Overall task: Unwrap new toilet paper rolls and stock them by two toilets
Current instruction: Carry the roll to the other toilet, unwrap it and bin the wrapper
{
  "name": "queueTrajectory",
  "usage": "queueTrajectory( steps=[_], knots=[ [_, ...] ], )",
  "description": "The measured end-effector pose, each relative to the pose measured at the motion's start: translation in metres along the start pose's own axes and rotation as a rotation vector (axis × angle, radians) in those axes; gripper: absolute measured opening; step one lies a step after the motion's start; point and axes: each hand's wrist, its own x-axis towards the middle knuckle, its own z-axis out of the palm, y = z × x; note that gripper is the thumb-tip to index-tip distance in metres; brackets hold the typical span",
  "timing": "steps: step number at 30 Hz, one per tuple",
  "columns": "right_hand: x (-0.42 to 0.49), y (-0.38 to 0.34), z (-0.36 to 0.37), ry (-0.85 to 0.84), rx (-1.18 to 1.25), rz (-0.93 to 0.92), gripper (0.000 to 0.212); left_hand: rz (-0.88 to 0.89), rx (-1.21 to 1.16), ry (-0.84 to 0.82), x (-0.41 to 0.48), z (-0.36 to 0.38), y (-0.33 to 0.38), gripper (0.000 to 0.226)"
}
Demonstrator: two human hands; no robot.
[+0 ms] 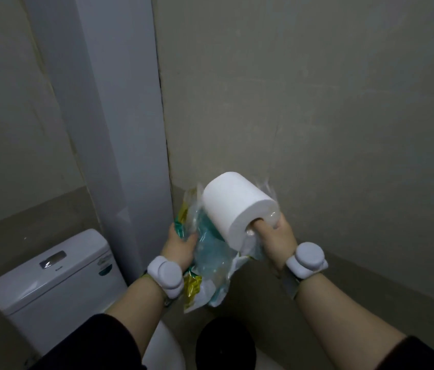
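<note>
A white toilet paper roll is held up in front of the wall, bare of wrapping on its top and side. My right hand grips it with fingers pushed into its core. My left hand is closed on the crumpled clear plastic wrapper with green and yellow print, which hangs below and behind the roll. Both wrists wear white sensor bands.
A white toilet tank with a flush button stands at lower left, its seat partly visible below. A dark round bin sits on the floor below my hands. A pale vertical pipe casing runs up the corner; grey walls surround.
</note>
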Motion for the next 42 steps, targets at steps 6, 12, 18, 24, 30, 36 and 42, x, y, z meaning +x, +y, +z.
queueTrajectory(
  steps=[6, 12, 18, 24, 30, 36, 42],
  knots=[
    [-0.002, 0.017, 0.042, 0.0, 0.425, 0.199, 0.033, 0.128, 0.476, 0.135, 0.016, -0.008, -0.02, 0.062],
    [-0.001, 0.022, 0.08, 0.15, 0.615, 0.285, 0.038, 0.379, 0.852, -0.287, 0.012, -0.007, -0.017, 0.045],
    [0.0, 0.019, 0.091, 0.094, 0.711, 0.357, 0.049, 0.105, 0.139, -0.335, 0.014, -0.011, 0.007, 0.022],
    [0.006, 0.023, 0.097, 0.137, 0.507, 0.148, 0.036, -0.011, -0.212, -0.321, 0.013, -0.01, 0.006, 0.052],
    [0.006, 0.032, 0.098, 0.186, 0.104, 0.018, 0.035, 0.061, -0.11, 0.001, 0.014, -0.006, -0.003, 0.053],
    [0.005, 0.033, 0.099, 0.098, -0.081, -0.082, 0.057, -0.003, -0.29, 0.03, 0.022, -0.006, -0.003, 0.066],
    [0.001, 0.04, 0.081, -0.038, -0.129, -0.042, 0.079, -0.412, -0.859, -0.207, 0.035, -0.021, -0.02, 0.045]
  ],
)
